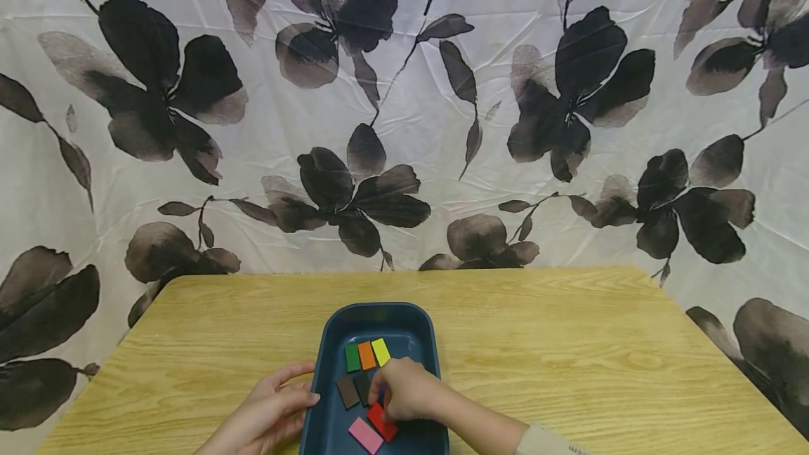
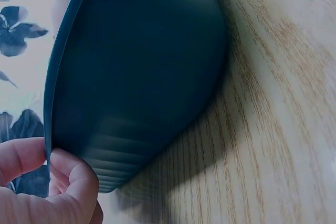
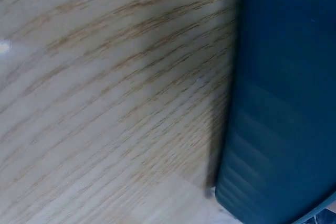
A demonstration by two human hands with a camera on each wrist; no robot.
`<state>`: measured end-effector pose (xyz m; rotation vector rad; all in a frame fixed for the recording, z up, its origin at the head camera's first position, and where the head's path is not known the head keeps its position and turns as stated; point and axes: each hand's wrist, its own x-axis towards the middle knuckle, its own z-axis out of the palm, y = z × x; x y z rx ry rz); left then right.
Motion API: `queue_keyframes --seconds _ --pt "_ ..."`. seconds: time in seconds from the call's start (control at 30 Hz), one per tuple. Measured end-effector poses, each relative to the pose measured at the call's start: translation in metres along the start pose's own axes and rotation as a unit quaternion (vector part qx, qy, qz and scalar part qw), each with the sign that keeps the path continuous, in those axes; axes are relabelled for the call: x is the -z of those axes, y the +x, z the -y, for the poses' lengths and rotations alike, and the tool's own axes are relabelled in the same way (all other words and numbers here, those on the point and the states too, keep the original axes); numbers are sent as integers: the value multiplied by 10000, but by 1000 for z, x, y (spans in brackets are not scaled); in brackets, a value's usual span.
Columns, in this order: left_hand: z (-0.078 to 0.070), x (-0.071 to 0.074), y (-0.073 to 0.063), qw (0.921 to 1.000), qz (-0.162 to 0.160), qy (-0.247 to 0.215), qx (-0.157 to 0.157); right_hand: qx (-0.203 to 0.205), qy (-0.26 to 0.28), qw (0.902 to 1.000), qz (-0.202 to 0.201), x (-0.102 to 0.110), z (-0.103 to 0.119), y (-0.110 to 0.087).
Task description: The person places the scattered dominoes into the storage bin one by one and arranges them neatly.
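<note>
A dark blue tray (image 1: 329,332) stands on the table, long side running away from me. My left hand (image 1: 278,406) grips its left rim; the left wrist view shows thumb and fingers (image 2: 73,174) on either side of that edge. Inside the tray, my right hand (image 1: 411,388) pinches a blue block (image 1: 382,392), mostly hidden by the fingers. Under those fingertips lies a red block (image 1: 382,423), beside a pink block (image 1: 365,435). Brown (image 1: 347,392) and black (image 1: 362,388) blocks lie to the left. Farther back, green (image 1: 352,357), orange (image 1: 366,355) and yellow (image 1: 380,352) blocks form a row.
The light wooden table (image 1: 537,343) extends on both sides of the tray. Behind it hangs a white cloth (image 1: 442,132) with dark flowers. In the right wrist view, the tray's outer wall (image 3: 283,93) fills the right side.
</note>
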<state>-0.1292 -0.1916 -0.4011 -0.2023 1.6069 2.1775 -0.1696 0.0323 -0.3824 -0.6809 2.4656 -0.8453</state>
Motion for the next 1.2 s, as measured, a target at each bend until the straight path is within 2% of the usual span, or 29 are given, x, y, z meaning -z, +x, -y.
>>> queue_keyframes --seconds 0.2,0.4,0.57,0.73,0.83,1.03,1.1,1.2 --pt "-2 -3 -3 9998 -147 69 96 23 -155 9998 -75 -2 0 -1" --pt "-2 -4 -4 9999 -23 -36 118 80 -126 9997 -173 0 -1 -3" --pt "0 -4 -3 9999 69 -81 77 478 -29 9985 -272 14 -3 -9" --pt "0 -4 -2 9997 169 -153 92 898 400 9943 -406 38 -8 -16" --pt "0 -5 -2 9997 162 -159 133 1052 511 9912 -624 50 -12 -21" --pt "2 -2 -1 9994 206 -187 190 1255 296 9845 -1192 69 -29 -30" --pt "3 3 -1 9986 427 -231 200 1384 127 9802 -1411 75 -38 -34" --pt "5 12 -1 9962 789 -183 333 1793 -434 9659 -1818 82 -52 -41"
